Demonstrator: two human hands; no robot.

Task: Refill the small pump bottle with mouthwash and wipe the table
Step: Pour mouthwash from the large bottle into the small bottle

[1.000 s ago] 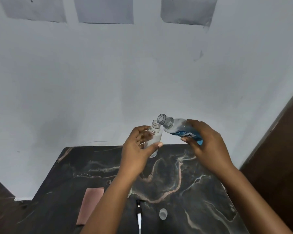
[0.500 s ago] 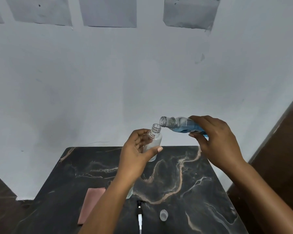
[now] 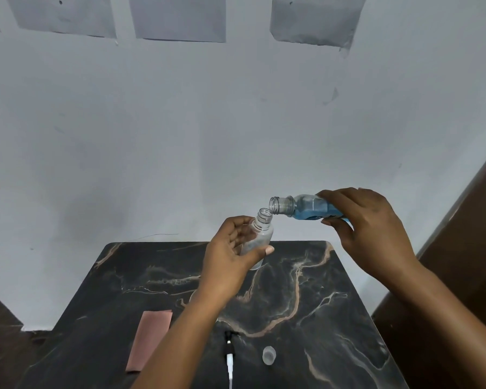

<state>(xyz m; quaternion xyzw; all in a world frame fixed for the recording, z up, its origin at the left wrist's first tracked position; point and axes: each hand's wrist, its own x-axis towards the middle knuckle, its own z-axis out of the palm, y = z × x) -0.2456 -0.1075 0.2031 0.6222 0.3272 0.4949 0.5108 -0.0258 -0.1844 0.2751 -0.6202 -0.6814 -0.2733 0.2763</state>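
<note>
Above the far edge of the dark marble table (image 3: 306,318) the person holds two bottles mouth to mouth. The left hand (image 3: 230,256) is curled round the small clear bottle (image 3: 260,237), thumb across its near side and fingers behind it, keeping it nearly upright with the open neck leaning a little to the right. The right hand (image 3: 368,234) grips the mouthwash bottle (image 3: 306,209) from above, fingers wrapped over its body — the bottle lies almost level, its open neck pointing left and sitting just above and beside the small bottle's mouth. The blue liquid is pooled in the body of the mouthwash bottle; whether any is running out I cannot tell. The small bottle looks clear, with little or nothing in it that I can make out.

On the table, at the near edge, lie the pump head (image 3: 229,357) with its white tube pointing toward the near side, and just to its right a small clear cap (image 3: 269,355). A folded pink cloth (image 3: 149,341) lies flat at the near left, well apart from the bottles — partly hidden by the left forearm. Grey sheets of paper (image 3: 180,18) hang on the wall beyond.
</note>
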